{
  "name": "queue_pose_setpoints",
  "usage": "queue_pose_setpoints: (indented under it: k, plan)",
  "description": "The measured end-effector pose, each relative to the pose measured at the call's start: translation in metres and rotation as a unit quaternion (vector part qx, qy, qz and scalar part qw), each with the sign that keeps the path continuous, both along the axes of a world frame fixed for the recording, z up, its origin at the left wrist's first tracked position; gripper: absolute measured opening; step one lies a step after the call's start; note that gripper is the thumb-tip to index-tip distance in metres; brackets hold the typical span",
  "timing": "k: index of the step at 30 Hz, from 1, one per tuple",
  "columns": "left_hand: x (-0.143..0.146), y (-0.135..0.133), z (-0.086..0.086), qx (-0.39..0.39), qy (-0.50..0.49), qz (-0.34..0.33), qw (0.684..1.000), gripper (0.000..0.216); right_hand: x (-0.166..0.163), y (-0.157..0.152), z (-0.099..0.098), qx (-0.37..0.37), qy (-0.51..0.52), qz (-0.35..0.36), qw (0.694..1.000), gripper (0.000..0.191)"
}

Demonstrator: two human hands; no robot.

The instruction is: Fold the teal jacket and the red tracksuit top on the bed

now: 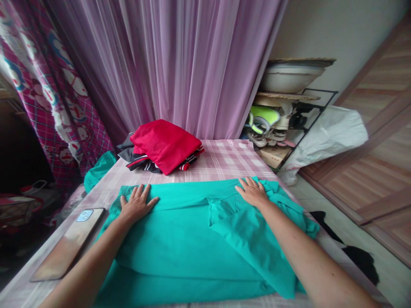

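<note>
A teal garment (186, 239) lies spread across the table, partly folded, with a sleeve-like flap slanting over its right side. Flat on its far left corner rests my left hand (136, 204), fingers spread. My right hand (252, 191) presses on the far right part of the same cloth, its fingers stretched out too. Neither hand grips anything. Beyond the garment sits a pile of folded clothes, with a red piece (165, 143) on top and dark striped ones beneath.
A phone (70, 244) lies face down at the table's left. Purple curtains (180, 64) hang behind the checked tablecloth (224, 158). On the right stand a rack with shoes (272, 134), a white basin (292, 77) and a plastic bag (330, 137). Teal cloth (99, 171) hangs at the left edge.
</note>
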State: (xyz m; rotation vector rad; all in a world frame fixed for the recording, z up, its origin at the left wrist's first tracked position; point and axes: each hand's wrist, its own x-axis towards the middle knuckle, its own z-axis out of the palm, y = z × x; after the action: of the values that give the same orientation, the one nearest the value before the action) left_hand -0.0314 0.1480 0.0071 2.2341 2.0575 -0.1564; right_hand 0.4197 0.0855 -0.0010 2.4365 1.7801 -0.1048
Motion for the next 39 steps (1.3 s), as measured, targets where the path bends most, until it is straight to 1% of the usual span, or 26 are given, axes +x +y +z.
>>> queue_pose_setpoints:
  k: [3,5,6,8,9,12,14,17,20,22,24,26,27,30,34,37,39]
  plan:
    - [0.001,-0.001,0.0,0.007,-0.007,-0.001,1.0,0.078,-0.011,0.003,0.009,-0.004,0.008,-0.016,1.0,0.066]
    - [0.0,-0.002,-0.002,0.017,-0.015,-0.007,1.0,0.078,-0.026,0.004,0.016,0.032,0.013,-0.001,0.999,0.064]
    - [0.0,-0.002,-0.003,0.02,-0.018,-0.01,1.0,0.078,-0.037,0.004,0.018,0.055,0.02,0.02,0.998,0.064]
    - [-0.001,-0.002,-0.005,0.023,-0.022,-0.014,0.999,0.078,-0.061,0.001,0.019,0.089,0.045,0.087,0.991,0.064]
    - [-0.002,-0.002,-0.006,0.024,-0.024,-0.015,0.999,0.078,-0.073,-0.003,0.018,0.092,0.061,0.133,0.985,0.064]
    - [-0.003,0.0,-0.006,0.025,-0.027,-0.014,0.999,0.078,-0.1,-0.015,0.009,0.058,0.1,0.277,0.954,0.059]
    - [-0.003,0.0,-0.006,0.02,-0.028,-0.012,0.999,0.077,-0.106,-0.023,0.002,0.037,0.11,0.325,0.939,0.057]
    - [-0.003,0.001,-0.004,0.01,-0.028,-0.01,1.0,0.077,-0.103,-0.028,-0.001,0.035,0.122,0.328,0.936,0.055]
    - [-0.002,0.001,-0.003,0.007,-0.029,-0.011,1.0,0.077,-0.103,-0.027,0.007,0.036,0.146,0.313,0.938,0.052]
    - [-0.002,0.0,-0.003,0.005,-0.029,-0.011,0.999,0.077,-0.108,-0.026,0.014,0.063,0.162,0.291,0.941,0.047]
    - [-0.001,-0.001,-0.002,0.005,-0.03,-0.012,0.999,0.077,-0.114,-0.027,0.019,0.105,0.17,0.278,0.94,0.037]
    - [-0.001,-0.001,-0.001,0.003,-0.032,-0.012,0.999,0.078,-0.118,-0.028,0.021,0.129,0.169,0.29,0.933,0.025]
    - [0.0,-0.001,0.0,0.001,-0.034,-0.011,0.999,0.079,-0.118,-0.029,0.021,0.129,0.167,0.304,0.929,0.024]
    - [-0.001,0.001,0.0,-0.01,-0.041,-0.004,0.999,0.081,-0.117,-0.03,0.02,0.111,0.161,0.343,0.919,0.029]
    - [-0.002,0.003,-0.001,-0.018,-0.045,-0.007,0.999,0.088,-0.114,-0.032,0.023,0.081,0.144,0.352,0.921,0.032]
    - [-0.002,0.004,-0.004,-0.007,-0.043,-0.012,0.999,0.092,-0.114,-0.029,0.032,0.045,0.134,0.351,0.926,0.03]
    - [-0.002,0.004,-0.006,-0.001,-0.041,-0.014,0.999,0.093,-0.117,-0.021,0.043,0.031,0.129,0.341,0.931,0.029]
